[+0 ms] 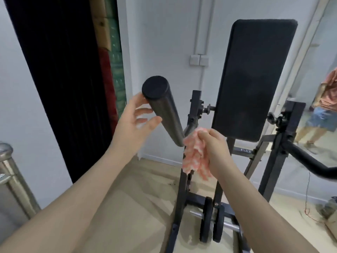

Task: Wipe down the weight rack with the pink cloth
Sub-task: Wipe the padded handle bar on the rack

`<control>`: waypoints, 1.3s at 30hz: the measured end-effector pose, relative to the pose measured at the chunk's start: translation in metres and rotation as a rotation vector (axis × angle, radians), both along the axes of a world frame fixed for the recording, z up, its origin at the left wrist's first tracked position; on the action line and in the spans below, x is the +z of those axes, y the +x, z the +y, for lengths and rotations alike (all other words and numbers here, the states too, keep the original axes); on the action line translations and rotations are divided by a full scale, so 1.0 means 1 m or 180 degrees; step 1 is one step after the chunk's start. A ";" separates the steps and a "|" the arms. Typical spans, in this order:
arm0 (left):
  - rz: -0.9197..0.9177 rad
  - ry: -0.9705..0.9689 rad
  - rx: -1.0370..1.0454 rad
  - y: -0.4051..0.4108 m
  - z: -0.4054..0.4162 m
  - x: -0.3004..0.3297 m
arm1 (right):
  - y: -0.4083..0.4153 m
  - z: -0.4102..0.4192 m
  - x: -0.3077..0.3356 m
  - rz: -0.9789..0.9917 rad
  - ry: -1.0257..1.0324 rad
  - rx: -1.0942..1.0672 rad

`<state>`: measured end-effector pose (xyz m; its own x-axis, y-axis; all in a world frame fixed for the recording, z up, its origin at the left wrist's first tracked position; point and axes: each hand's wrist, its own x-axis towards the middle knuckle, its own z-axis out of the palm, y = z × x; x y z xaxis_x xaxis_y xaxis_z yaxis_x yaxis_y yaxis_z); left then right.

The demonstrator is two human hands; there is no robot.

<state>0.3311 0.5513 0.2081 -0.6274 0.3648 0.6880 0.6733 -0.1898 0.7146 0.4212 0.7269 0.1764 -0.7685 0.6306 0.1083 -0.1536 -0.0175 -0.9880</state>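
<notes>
Both hands show: left hand (134, 118) fingers spread beside the padded roller (163, 108), right hand (215, 147) clutching the pink cloth (194, 156), hiding the bar.

Two hands: the left hand (135, 117) mid-frame and the right hand (217, 148) just right of it. One pink cloth (195, 157). One foam-padded bar (164, 110). One back pad (253, 77). Two weight plates (212, 220) at lower centre. Two wall switches (199, 60) above centre.

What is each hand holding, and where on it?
The right hand grips the pink cloth by its bunched upper part. The left hand holds nothing, open beside the foam roller.
</notes>
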 end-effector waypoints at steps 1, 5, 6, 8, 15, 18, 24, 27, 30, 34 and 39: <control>-0.0026 0.0054 0.0145 0.004 0.001 0.002 | -0.001 0.004 0.011 0.0109 0.0078 0.0005; -0.0062 0.0084 0.0609 0.015 0.003 0.016 | -0.016 0.003 0.055 0.0717 0.0703 0.0028; -0.0060 0.0065 0.0712 0.017 0.005 0.020 | -0.022 0.002 0.066 0.0886 0.1088 -0.0171; -0.0032 0.0034 0.0883 0.022 0.009 0.025 | -0.026 -0.007 0.084 0.1207 0.1805 -0.0469; -0.0066 0.0063 0.1057 0.036 0.014 0.028 | -0.026 -0.005 0.084 0.1698 0.1727 0.1900; 0.0029 -0.0011 0.1032 0.038 0.015 0.029 | -0.040 -0.008 0.085 0.1642 0.1909 0.1974; 0.0020 -0.0060 0.1279 0.040 0.022 0.024 | -0.068 -0.023 0.082 0.1989 0.2818 0.1864; -0.0082 0.0009 0.1412 0.044 0.025 0.022 | -0.083 -0.012 0.071 0.1993 0.3009 0.2067; -0.0232 0.0007 0.1710 0.050 0.031 0.023 | -0.098 0.008 0.046 0.1803 0.3106 0.1960; -0.0345 -0.0114 0.2066 0.058 0.036 0.027 | -0.106 0.033 0.017 0.1367 0.3130 0.1694; -0.0332 -0.0349 0.2222 0.064 0.039 0.031 | -0.091 0.000 0.051 0.1730 0.2989 0.1620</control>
